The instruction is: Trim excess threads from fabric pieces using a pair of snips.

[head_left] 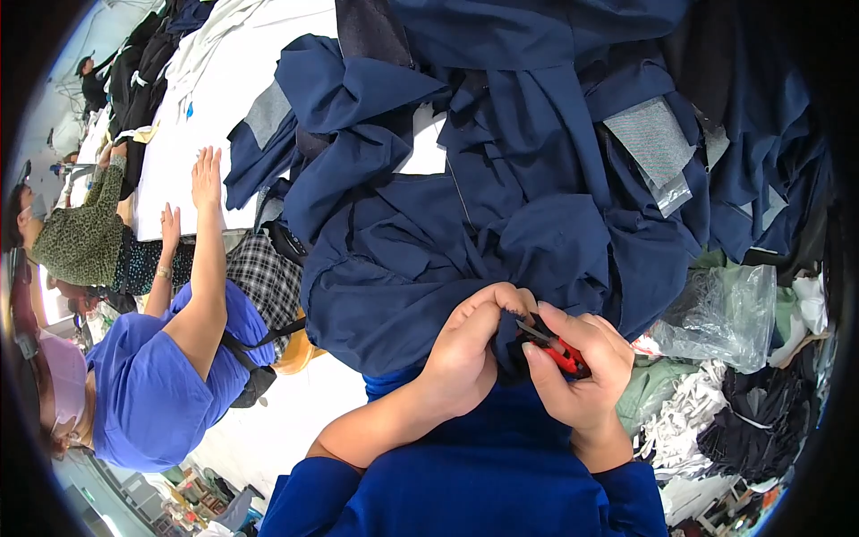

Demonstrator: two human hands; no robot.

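A navy blue garment [385, 300] lies bunched in front of me, its near part gathered up close to my body. My left hand [461, 353] is closed on an edge of this dark cloth, thumb and fingers pinched together. In my right hand [591, 367] I grip small thread snips [565, 356] with a red handle. Their dark metal blades point left and lie against the pinched cloth, close to my left fingertips. Whether the blades have thread or fabric between them is too small to tell.
More navy garments with grey patches [649, 143] spread across the white table [313, 18]. On the right are a clear plastic bag [729, 313] and heaps of white scraps [689, 416] and black scraps [761, 421]. At left, a co-worker in blue [161, 385] rests hands on the table.
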